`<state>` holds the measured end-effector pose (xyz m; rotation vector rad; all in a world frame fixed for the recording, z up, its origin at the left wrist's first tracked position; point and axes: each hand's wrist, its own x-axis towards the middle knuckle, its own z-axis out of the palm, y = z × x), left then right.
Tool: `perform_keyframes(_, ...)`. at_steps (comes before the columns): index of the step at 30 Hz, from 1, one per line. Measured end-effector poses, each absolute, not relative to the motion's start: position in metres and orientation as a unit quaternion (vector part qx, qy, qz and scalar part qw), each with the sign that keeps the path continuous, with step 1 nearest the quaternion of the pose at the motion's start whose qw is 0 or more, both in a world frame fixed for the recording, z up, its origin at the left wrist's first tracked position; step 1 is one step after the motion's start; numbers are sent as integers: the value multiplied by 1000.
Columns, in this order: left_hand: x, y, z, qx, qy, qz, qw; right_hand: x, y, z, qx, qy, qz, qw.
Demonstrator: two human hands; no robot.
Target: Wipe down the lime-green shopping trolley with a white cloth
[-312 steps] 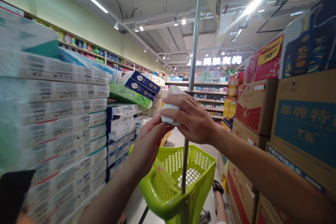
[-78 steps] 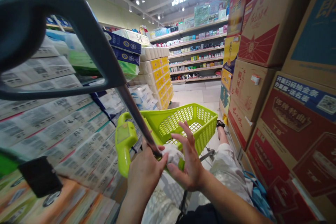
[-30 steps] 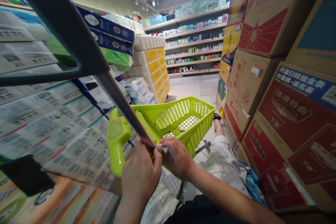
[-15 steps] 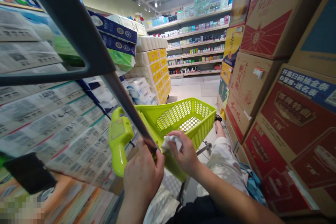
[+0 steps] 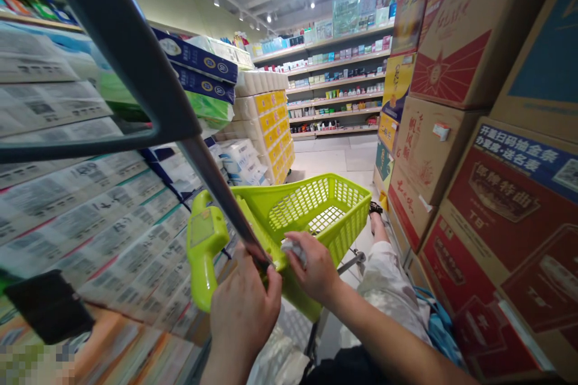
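2 hands are at work near the foot of the pole, where it meets the near end of the basket. The left hand has its fingers closed around the pole's lower end, thumb lying along the right side. The right hand pinches a crumpled white wad between thumb and fingers, at the basket's near rim and just to the right of the pole. The wad does not touch the pole; whether it presses on the green plastic I cannot tell, since the fingers hide its underside.

As far along as this goes, I judge it to be midway. Both holds are made: pole steadied on 1 side, wad bunched and at the joint on the other. No end shows: neither hand is released, and the wad is not put down. How much of the surface is dealt with cannot be told, as no clear mark or trace shows there.

The pole leans up and to the left, ending in a dark loop. Left of the pole sits the green handle, free of both hands. Beyond the hands, packs are stacked on the left, cartons on the right, and shelves of small goods stand at the back.
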<state>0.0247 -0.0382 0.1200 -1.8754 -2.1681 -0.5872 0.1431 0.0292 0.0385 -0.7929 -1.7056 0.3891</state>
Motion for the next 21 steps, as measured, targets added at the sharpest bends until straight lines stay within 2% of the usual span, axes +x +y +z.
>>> perform_keyframes(5, 25, -39, 120, -637, -735, -204, 111, 141, 20, 44, -258, -785, 146, 544)
perform_keyframes(12, 25, -39, 119, -637, -734, -208, 110, 146, 29, 32, -356, -735, 112, 567)
perform_keyframes(18, 25, -37, 114, -620, -743, -201, 152, 137, 19, 42, -286, -783, 134, 536)
perform_keyframes(21, 25, -37, 112, -623, -736, -209, 161, 144, 30, 39, -316, -774, 124, 534)
